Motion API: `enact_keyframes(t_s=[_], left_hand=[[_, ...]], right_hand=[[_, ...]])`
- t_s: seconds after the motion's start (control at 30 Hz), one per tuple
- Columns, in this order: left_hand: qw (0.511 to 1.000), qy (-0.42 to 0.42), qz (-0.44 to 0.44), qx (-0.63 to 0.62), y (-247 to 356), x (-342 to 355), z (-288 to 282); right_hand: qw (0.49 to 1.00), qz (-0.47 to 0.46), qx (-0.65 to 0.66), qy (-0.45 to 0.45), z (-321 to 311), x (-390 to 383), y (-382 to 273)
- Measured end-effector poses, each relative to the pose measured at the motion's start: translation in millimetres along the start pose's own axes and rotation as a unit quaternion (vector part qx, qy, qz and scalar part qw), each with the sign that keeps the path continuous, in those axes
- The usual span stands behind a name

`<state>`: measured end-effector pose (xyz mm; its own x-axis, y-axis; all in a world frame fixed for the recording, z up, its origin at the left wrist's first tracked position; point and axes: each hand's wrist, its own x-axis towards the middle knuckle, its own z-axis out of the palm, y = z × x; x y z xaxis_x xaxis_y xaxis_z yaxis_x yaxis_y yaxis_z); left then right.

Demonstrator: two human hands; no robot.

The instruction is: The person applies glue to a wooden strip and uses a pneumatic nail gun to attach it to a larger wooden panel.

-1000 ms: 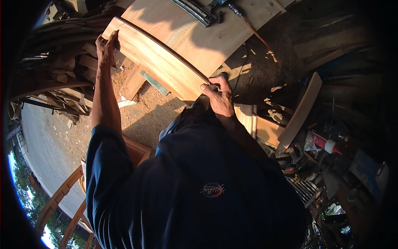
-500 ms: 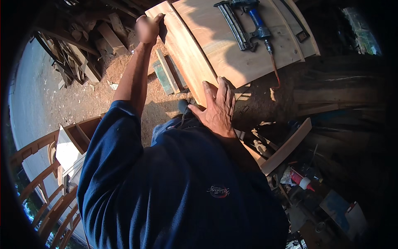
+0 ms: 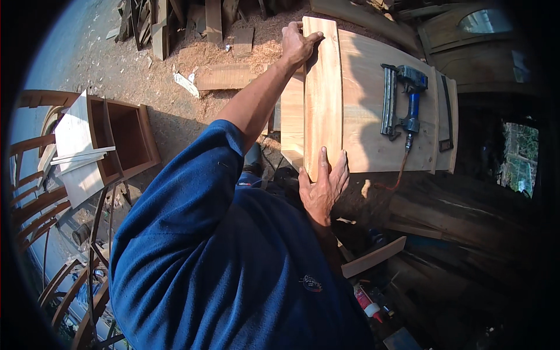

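A pale wooden board (image 3: pixel 322 93) lies lengthwise along the left edge of a wide, slightly curved wooden panel (image 3: pixel 364 140). My left hand (image 3: pixel 298 45) is closed on the board's far end, thumb on the top face and fingers over the left edge. At the near end, my right hand (image 3: pixel 324 192) rests with fingers stretched out and spread over the wood, the thumb by the left edge. A blue and black nail gun (image 3: pixel 411 99) with a hose lies on the panel, right of the board. The panel's underside is hidden.
Wood scraps (image 3: pixel 213 23) and shavings lie on the ground at the far left. Curved wooden frames and a box-like cabinet (image 3: pixel 131 143) stand left. A loose strip (image 3: pixel 373 256) and a red and white bottle (image 3: pixel 367 302) lie at lower right. An orange hose (image 3: pixel 402 169) hangs off the panel.
My view has turned, so the panel now looks more upright and further right. Both hands stay at the board's two ends. The right hand's fingers are spread a little wider.
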<state>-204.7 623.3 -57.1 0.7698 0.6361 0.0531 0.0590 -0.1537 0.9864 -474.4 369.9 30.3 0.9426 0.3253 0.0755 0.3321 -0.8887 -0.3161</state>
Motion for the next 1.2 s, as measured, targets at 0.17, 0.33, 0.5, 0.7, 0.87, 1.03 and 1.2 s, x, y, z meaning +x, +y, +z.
enact_keyframes(t_s=[0.17, 0.33, 0.5, 0.7, 0.87, 1.03, 1.2], left_hand=[[0.978, -0.058, -0.06, -0.192, 22, -29, -8], [0.978, -0.056, -0.019, -0.199, 14, -38, -8], [0.994, -0.066, -0.039, -0.076, 14, -35, -12], [0.992, -0.104, -0.009, 0.073, 38, -24, -6], [0.96, -0.219, -0.004, -0.171, 15, -35, -16], [0.964, -0.241, 0.109, 0.008, -57, 15, -20], [0.964, -0.237, 0.11, 0.042, -56, 42, -11]], right_hand=[[1.0, -0.002, -0.016, -0.026, -6, 0, 2], [0.998, -0.038, -0.031, -0.04, -9, -4, 5], [0.998, -0.029, -0.025, -0.047, -2, -9, 3], [1.0, -0.01, 0.003, -0.025, -10, 1, 1], [0.989, -0.008, 0.141, 0.049, -11, 0, 17], [0.948, 0.071, 0.289, 0.11, 74, -16, 21], [0.915, 0.058, 0.372, 0.144, 78, -20, 14]])
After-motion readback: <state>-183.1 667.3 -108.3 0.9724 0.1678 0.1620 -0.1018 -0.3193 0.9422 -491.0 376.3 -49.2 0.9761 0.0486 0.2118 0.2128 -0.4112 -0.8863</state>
